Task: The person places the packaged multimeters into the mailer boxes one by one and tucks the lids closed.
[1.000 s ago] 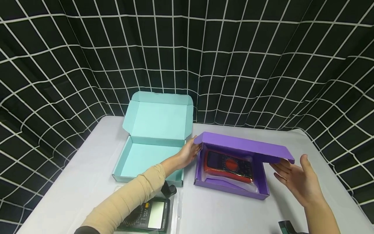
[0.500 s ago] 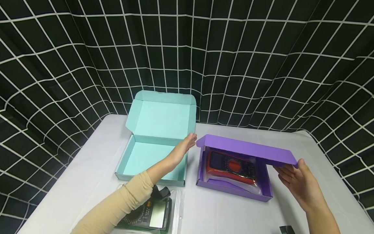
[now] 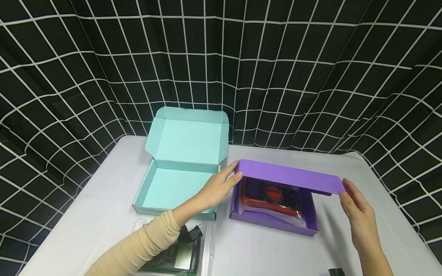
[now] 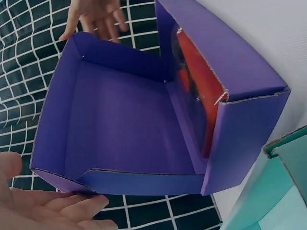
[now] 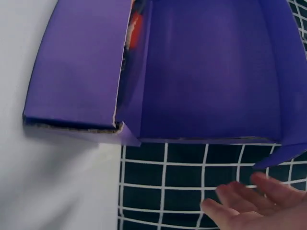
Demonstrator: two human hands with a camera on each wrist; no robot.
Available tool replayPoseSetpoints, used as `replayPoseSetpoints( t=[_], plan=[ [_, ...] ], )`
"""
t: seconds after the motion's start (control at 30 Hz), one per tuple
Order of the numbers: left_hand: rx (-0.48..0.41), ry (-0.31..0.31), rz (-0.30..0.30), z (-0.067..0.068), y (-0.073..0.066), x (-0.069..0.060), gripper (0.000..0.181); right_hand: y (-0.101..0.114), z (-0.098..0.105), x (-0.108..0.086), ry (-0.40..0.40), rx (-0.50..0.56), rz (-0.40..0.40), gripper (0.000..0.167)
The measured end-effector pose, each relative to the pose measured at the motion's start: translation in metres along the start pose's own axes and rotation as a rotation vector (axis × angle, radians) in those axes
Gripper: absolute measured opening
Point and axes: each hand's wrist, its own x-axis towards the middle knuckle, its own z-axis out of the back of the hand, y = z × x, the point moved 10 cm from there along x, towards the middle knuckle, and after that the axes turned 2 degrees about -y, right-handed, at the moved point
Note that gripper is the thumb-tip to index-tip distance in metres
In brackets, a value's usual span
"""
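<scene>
A purple cardboard box (image 3: pixel 267 224) sits right of the table's middle, its lid (image 3: pixel 290 177) tilted partly down over it. Inside lies a red and black multimeter (image 3: pixel 272 194) in clear plastic wrap. At the lid's left front corner is my left hand (image 3: pixel 215 189); in the left wrist view its nearly straight fingers (image 4: pixel 79 206) lie along the lid's outer side, the thumb apart. My right hand (image 3: pixel 360 214) is at the right front corner, thumb in front. Its loosely spread fingers (image 5: pixel 240 196) show just beyond the flap in the right wrist view.
A teal box (image 3: pixel 190 142) stands open to the left, its lid raised. Another multimeter (image 3: pixel 185 256) in a clear bag lies in front of it, partly behind the left forearm. Black grid cloth (image 3: pixel 221 69) hangs behind the white table (image 3: pixel 255 253).
The left hand drew back from the lid's left corner, then returned to it with the thumb in front. The right hand moved from under the lid to its right corner. The lid barely shifted.
</scene>
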Motion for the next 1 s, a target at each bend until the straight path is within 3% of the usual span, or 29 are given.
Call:
replayPoseSetpoints(
  t=[0.17, 0.3, 0.4, 0.5, 0.6, 0.73, 1.0],
  plan=[
    [0.049, -0.026, -0.011, 0.001, 0.001, -0.002, 0.054, 0.013, 0.015, -0.010, -0.243, -0.375, -0.063, 0.046],
    [0.082, -0.040, -0.025, 0.002, 0.000, -0.005, 0.053, 0.021, 0.019, -0.017, -0.295, -0.451, -0.060, 0.047],
    [0.103, -0.039, -0.034, 0.000, 0.000, -0.008, 0.053, 0.024, 0.018, -0.021, -0.254, -0.484, -0.041, 0.042],
    [0.118, -0.030, -0.036, -0.002, 0.001, -0.011, 0.053, 0.023, 0.016, -0.024, -0.181, -0.492, -0.026, 0.028],
    [0.113, -0.008, -0.035, -0.005, 0.002, -0.016, 0.053, 0.018, 0.015, -0.028, -0.110, -0.532, -0.054, 0.031],
    [0.104, 0.024, -0.036, -0.009, 0.003, -0.022, 0.054, 0.008, 0.015, -0.030, -0.014, -0.569, -0.109, 0.053],
    [0.096, 0.069, -0.002, -0.018, 0.013, -0.034, 0.055, -0.004, 0.013, -0.038, 0.108, -0.544, -0.101, 0.038]
  ],
)
